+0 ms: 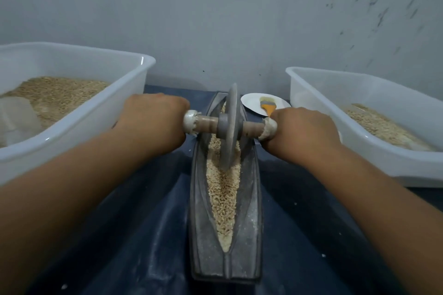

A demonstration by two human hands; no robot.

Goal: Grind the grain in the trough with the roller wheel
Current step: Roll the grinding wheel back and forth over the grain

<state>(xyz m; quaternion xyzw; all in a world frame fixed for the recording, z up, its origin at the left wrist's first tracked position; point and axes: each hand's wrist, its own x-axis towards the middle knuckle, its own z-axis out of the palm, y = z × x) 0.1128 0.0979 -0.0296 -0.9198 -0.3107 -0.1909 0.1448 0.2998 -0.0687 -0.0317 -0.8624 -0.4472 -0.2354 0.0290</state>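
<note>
A long grey boat-shaped trough (251, 235) lies lengthwise in front of me on a dark blue cloth. Pale tan grain (223, 201) fills its narrow groove. The grey roller wheel (229, 127) stands upright in the groove, toward the far half of the trough, on a wooden axle with cloth-wrapped ends. My left hand (153, 120) grips the left handle end. My right hand (304, 129) grips the right handle end. Both arms reach forward on either side of the trough.
A white plastic tub (72, 127) with grain and a clear scoop stands to the left. Another white tub (335, 151) holding grain stands to the right. Behind the trough, a white plate (251, 103) carries an orange-handled brush (267, 106). A grey wall rises behind.
</note>
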